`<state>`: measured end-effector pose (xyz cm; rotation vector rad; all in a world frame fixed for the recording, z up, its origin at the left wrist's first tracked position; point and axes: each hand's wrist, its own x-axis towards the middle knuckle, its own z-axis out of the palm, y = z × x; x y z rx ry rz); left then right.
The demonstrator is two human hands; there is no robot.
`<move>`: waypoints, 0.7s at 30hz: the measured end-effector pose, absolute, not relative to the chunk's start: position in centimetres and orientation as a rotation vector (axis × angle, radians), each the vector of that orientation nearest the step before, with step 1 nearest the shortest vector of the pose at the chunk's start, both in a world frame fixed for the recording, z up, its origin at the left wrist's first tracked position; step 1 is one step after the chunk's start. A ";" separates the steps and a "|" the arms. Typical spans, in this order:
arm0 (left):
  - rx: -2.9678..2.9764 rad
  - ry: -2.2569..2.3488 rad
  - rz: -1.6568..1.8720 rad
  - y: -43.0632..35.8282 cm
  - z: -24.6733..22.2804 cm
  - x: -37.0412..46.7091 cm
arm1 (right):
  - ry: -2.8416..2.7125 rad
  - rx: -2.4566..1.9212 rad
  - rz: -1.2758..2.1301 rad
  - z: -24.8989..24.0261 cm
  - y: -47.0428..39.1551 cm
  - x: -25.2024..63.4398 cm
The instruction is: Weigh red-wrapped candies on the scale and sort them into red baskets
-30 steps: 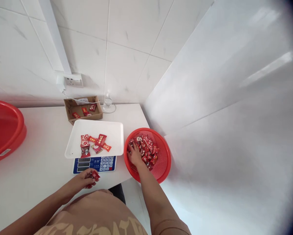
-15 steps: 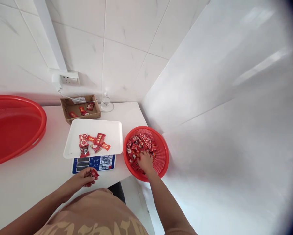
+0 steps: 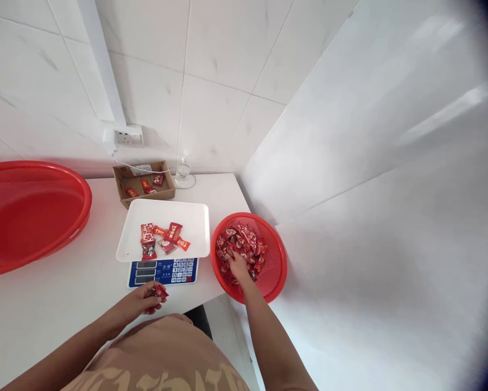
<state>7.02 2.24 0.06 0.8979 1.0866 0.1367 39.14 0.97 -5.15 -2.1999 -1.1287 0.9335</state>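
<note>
My left hand [image 3: 148, 300] is closed around a red-wrapped candy [image 3: 161, 292], just in front of the scale's blue keypad [image 3: 164, 271]. Down in the round red basket [image 3: 278, 255], my right hand [image 3: 238, 265] reaches among a heap of red-wrapped candies [image 3: 247, 239]. Its fingertips are bent into the wrappers, and I cannot tell whether they grip one. Several candies [image 3: 172, 232] lie on the scale's white tray [image 3: 198, 217], some of them overlapping.
A cardboard box [image 3: 164, 193] with a few candies stands behind the tray, beside a clear glass [image 3: 182, 171]. A large red basket [image 3: 83, 214] is at the left. A white power socket [image 3: 130, 137] is on the tiled wall; a white panel [image 3: 369, 244] rises at the right.
The whole view has shifted a little, so things appear further right. My right hand has moved slightly left within the basket's candies. My left hand keeps its candy.
</note>
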 end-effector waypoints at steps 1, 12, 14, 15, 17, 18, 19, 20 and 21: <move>0.896 1.091 0.144 2.1 -0.1 7.1 | -1.046 -2.128 0.983 -4.5 0.7 39.2; 0.891 1.060 0.161 2.0 1.9 7.3 | -0.876 -1.735 1.207 0.6 2.9 33.2; 0.880 1.052 0.194 1.7 1.8 6.8 | -0.976 -1.739 1.205 0.5 4.2 31.8; 0.874 1.051 0.210 1.5 1.6 6.4 | -1.014 -1.748 1.206 0.5 4.8 31.2; 0.865 1.062 0.227 1.1 1.3 5.7 | -1.093 -1.785 1.201 0.6 5.5 29.9; 0.859 1.072 0.227 0.9 1.1 5.4 | -1.146 -1.805 1.188 0.8 5.7 29.4; 0.851 1.082 0.224 0.7 0.9 5.0 | -1.211 -1.821 1.171 0.9 5.6 28.9; 0.837 1.089 0.222 0.5 0.7 4.7 | -1.279 -1.832 1.159 1.1 5.4 28.3; 0.819 1.089 0.225 0.3 0.5 4.5 | -1.343 -1.833 1.166 1.2 5.0 27.8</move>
